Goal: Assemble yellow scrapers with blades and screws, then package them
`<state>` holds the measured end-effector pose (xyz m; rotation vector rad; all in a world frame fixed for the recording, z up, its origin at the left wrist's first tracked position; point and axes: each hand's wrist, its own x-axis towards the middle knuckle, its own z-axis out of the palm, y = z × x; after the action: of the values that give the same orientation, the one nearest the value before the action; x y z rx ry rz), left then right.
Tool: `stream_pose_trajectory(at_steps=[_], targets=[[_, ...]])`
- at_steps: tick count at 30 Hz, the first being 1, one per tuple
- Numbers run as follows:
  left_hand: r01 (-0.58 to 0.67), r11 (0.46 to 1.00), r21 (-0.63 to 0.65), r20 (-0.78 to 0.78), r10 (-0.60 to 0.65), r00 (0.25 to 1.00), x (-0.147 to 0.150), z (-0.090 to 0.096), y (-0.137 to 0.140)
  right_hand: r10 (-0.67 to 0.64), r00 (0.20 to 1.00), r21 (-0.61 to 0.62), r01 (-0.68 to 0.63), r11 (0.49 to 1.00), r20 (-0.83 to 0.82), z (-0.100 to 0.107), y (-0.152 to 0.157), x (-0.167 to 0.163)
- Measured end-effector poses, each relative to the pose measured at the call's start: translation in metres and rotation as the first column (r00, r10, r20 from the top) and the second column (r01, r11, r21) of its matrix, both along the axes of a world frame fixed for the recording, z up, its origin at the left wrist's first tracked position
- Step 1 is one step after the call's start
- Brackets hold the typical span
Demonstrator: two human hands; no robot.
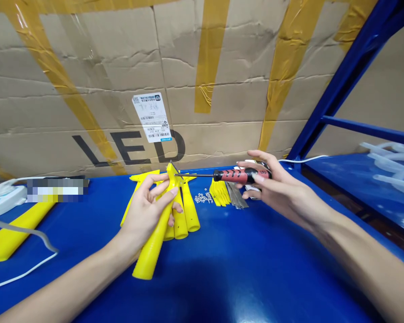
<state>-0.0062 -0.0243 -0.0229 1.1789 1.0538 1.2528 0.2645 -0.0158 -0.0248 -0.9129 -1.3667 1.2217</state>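
My left hand (144, 206) is closed around a yellow plastic scraper (150, 255), a hollow round handle with a thin metal blade (174, 166) at its upper end. My right hand (286, 190) grips a screwdriver (237, 175) by its red and black handle, fingers partly spread around it. The shaft points left and its tip meets the scraper head near the blade; whether it sits in a screw is too small to tell. Behind my left hand lie several more yellow handles (190, 211), partly covered by my fingers.
Loose small screws and nuts (204, 197) lie on the blue surface (222, 264), beside yellow plastic pieces (219, 193) and grey metal blades (236, 196). At left are a yellow tube-shaped piece (23, 226) and a white cable (27, 273). A large cardboard box (121, 67) stands behind; a blue frame (326, 98) rises at right.
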Motion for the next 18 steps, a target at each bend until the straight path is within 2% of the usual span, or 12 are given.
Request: stream_pose_trajectory(at_steps=[1, 3, 5, 9, 12, 14, 18], targets=[[0.003, 1.0, -0.002, 0.0, -0.003, 1.0, 0.0, -0.001, 0.0, -0.007, 1.0, 0.019, 0.007, 1.0, 0.017, 0.0, 0.0, 0.0], [0.015, 1.0, -0.001, -0.01, -0.015, 1.0, 0.0, -0.001, 0.0, -0.114, 0.988, 0.065, 0.107, 0.992, 0.102, -0.001, 0.0, 0.0], [0.013, 1.0, 0.01, -0.011, -0.013, 1.0, 0.0, 0.0, 0.0, -0.17, 0.976, 0.06, 0.164, 0.985, 0.134, -0.001, 0.0, 0.0], [-0.028, 1.0, 0.0, 0.007, 0.028, 1.0, 0.001, 0.006, 0.001, 0.006, 0.999, 0.008, -0.006, 1.0, 0.037, -0.001, -0.002, -0.003], [-0.023, 1.0, -0.014, -0.001, 0.023, 1.0, 0.001, 0.009, 0.0, -0.094, 0.99, 0.067, 0.087, 0.994, 0.103, 0.0, -0.002, -0.004], [-0.016, 1.0, -0.002, -0.002, 0.016, 1.0, 0.001, 0.008, -0.001, -0.135, 0.985, 0.063, 0.129, 0.99, 0.106, 0.001, -0.002, -0.004], [-0.031, 0.999, -0.006, -0.008, 0.031, 0.999, -0.001, 0.005, -0.001, 0.016, 1.0, 0.024, -0.016, 1.0, 0.007, 0.003, -0.003, -0.003]])
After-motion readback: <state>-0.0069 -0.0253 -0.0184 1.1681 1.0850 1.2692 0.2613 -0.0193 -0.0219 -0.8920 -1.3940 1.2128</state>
